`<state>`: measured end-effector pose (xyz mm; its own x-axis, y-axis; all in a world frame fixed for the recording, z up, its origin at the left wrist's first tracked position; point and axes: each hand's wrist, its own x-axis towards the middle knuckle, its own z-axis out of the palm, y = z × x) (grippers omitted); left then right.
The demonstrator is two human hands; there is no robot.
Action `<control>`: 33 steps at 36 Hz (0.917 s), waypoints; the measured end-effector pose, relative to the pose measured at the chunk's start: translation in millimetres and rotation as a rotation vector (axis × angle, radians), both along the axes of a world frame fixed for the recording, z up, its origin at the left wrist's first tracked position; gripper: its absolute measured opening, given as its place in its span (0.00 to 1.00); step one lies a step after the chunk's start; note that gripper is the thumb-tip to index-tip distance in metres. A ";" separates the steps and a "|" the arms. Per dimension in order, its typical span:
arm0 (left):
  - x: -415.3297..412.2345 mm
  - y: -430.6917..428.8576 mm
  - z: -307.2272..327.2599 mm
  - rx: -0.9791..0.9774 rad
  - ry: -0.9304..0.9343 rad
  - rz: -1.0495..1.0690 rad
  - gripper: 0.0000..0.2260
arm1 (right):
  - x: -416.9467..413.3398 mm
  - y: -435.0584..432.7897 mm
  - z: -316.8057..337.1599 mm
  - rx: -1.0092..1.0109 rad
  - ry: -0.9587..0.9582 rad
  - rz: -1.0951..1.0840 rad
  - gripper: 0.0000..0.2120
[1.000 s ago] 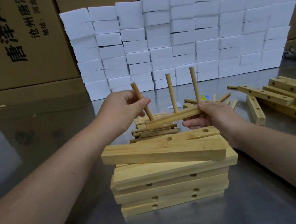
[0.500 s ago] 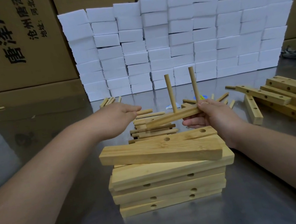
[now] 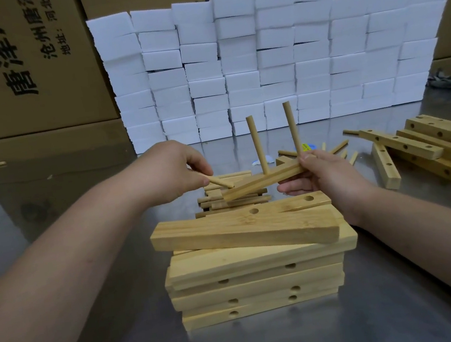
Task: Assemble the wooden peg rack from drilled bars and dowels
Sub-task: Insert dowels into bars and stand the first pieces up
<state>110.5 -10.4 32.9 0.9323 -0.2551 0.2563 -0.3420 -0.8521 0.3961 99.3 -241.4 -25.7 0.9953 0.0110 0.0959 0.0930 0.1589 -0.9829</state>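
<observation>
My right hand [image 3: 320,178] grips the right end of a thin drilled bar [image 3: 263,181], held tilted above the table. Two dowels stand up from that bar, one at its middle [image 3: 256,143] and one by my right thumb [image 3: 292,130]. A third dowel [image 3: 220,182] is pinched in my left hand [image 3: 173,172], its free end pointing down at the bar's left end. Under the bar lies a heap of loose dowels [image 3: 231,201]. In front of me is a stack of wide drilled boards [image 3: 254,270].
More drilled bars [image 3: 431,149] are piled at the right on the steel table [image 3: 380,308], with a few dowels [image 3: 338,147] scattered beside them. A wall of white foam blocks [image 3: 275,58] and cardboard boxes [image 3: 18,69] closes the back.
The leaning third dowel left the bar and my left hand dipped to the dowel heap; now it holds a dowel low at the bar's left end. My right hand barely moved.
</observation>
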 end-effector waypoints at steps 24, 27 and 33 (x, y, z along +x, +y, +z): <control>-2.2 -13.8 -14.8 -0.509 0.048 -0.079 0.07 | 2.0 -1.2 -0.5 0.077 0.016 0.019 0.12; -2.5 -16.2 -18.0 -0.482 0.083 -0.092 0.07 | 3.8 -2.6 -1.1 0.109 0.010 0.035 0.12; -1.7 -16.9 -19.9 -0.433 0.094 -0.089 0.08 | 3.1 -2.7 -2.3 0.067 -0.007 0.046 0.13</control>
<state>108.8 -27.3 12.9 0.9361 -0.2229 0.2720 -0.3515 -0.5699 0.7427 102.3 -244.1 -28.0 0.9932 0.0499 0.1051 0.0911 0.2287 -0.9692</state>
